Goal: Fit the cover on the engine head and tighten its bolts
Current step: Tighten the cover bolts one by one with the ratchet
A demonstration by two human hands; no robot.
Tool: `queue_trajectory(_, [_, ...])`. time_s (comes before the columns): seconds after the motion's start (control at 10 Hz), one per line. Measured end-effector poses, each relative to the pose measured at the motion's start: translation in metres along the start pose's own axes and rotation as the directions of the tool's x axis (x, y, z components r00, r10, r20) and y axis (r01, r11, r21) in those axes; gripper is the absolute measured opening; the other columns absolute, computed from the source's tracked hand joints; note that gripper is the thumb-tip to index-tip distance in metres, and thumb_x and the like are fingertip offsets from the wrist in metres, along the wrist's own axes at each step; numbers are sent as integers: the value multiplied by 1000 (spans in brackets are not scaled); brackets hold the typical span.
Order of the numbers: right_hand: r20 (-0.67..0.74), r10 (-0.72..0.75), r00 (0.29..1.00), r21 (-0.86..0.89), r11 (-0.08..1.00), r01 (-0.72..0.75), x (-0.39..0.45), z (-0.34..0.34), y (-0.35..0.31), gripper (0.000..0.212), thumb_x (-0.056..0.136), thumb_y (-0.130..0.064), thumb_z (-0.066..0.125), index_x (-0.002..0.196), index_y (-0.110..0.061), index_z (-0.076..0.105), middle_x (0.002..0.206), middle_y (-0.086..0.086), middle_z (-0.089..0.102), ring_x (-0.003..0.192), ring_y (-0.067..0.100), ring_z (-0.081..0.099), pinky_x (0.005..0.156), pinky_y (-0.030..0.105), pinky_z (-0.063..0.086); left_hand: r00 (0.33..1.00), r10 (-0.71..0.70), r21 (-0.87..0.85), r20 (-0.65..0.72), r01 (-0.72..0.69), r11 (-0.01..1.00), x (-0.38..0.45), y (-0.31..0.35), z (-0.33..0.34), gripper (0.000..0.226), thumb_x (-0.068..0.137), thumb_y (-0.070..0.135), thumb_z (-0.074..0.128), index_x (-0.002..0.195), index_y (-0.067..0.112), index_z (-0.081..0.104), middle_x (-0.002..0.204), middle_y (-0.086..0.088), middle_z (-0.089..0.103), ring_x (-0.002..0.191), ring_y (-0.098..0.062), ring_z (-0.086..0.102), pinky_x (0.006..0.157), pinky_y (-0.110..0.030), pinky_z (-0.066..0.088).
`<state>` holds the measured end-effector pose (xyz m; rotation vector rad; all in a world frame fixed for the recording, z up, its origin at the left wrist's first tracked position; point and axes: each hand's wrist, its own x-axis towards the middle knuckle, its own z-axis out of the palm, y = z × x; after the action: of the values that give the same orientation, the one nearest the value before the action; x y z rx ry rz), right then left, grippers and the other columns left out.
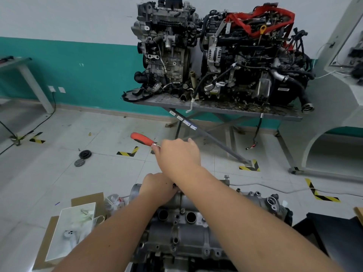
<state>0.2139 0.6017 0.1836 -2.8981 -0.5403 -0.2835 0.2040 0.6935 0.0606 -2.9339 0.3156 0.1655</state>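
Bolt-tightening looks under way: the right hand [177,152] grips the red-handled wrench [142,138], the left hand [157,188] curls over its head on the cover [184,228]. Next: swing the handle.

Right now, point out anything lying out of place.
Two round parts lie loose on the floor, left of the engine head; debris litters the steel table under the two engines.

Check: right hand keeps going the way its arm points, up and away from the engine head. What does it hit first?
Nothing close, it seems. The right hand, grip on the red-handled ratchet, points toward bare tiled floor, then the steel table's crossed legs beyond. Depth is unclear from this one view.
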Motion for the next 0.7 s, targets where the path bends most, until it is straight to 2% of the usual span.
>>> queue_trajectory(0.1, [-7, -188, 982, -18, 982, 188, -1, 2, 5, 43, 104, -51, 31, 107, -19, 60, 84, 3, 60, 79, 29, 60, 83, 40, 41, 999, -7, -35, -34, 5, 999, 1, 3, -3, 20, 101, 33, 34, 94, 24, 51, 104, -1, 68, 87, -25, 62, 67, -34, 33])
queue_trajectory(0.2, [7, -442, 897, -12, 897, 442, 0, -4, 21, 45, 99, -58, 40, 104, -19, 64, 88, 0, 49, 82, 26, 55, 67, 34, 31, 993, -60, -94, -105, 50, 994, 2, 3, -4, 31, 98, 48, 43, 107, 26, 62, 108, 0, 70, 91, -23, 64, 67, -35, 36])
queue_trajectory(0.3, [-52, -728, 684, -98, 685, 722, -1, -9, 38, 43, 86, -57, 64, 87, -14, 70, 97, 8, 62, 90, 29, 58, 75, 37, 42, 969, -70, -31, -239, 65, 997, 3, 9, -3, 44, 88, 57, 60, 120, 27, 68, 120, -3, 69, 110, -21, 61, 90, -36, 42])
queue_trajectory(0.4, [-126, -765, 632, -169, 644, 746, -1, -11, 52, 38, 85, -47, 71, 76, -10, 67, 87, 9, 65, 83, 30, 61, 70, 39, 47, 994, -67, -156, -87, 52, 986, 8, 8, 6, 39, 100, 48, 46, 132, 28, 55, 136, 3, 59, 125, -20, 53, 100, -35, 42])
queue_trajectory(0.5, [-137, -638, 757, -17, 766, 643, -4, -7, 50, 44, 89, -52, 65, 79, -9, 63, 77, 9, 59, 71, 32, 58, 57, 36, 39, 995, -36, -183, -94, 19, 983, 7, 2, 5, 36, 100, 49, 45, 123, 26, 61, 121, 2, 65, 109, -22, 60, 77, -29, 35])
queue_trajectory(0.6, [-189, -712, 676, -67, 697, 714, -4, -3, 50, 52, 83, -62, 58, 70, -12, 60, 71, 5, 54, 66, 26, 52, 56, 33, 39, 991, 124, -162, -54, -131, 978, 9, 4, 11, 37, 102, 42, 47, 131, 22, 59, 127, 0, 63, 114, -20, 59, 78, -19, 30])
queue_trajectory(0.7, [-406, -725, 557, -192, 663, 723, -5, 9, 54, 44, 89, -46, 65, 59, -14, 60, 78, 6, 61, 76, 29, 59, 77, 40, 48, 993, 28, -217, -117, -53, 975, 14, -4, 28, 35, 102, 23, 56, 132, 8, 59, 132, -15, 62, 96, 3, 58, 73, 1, 35])
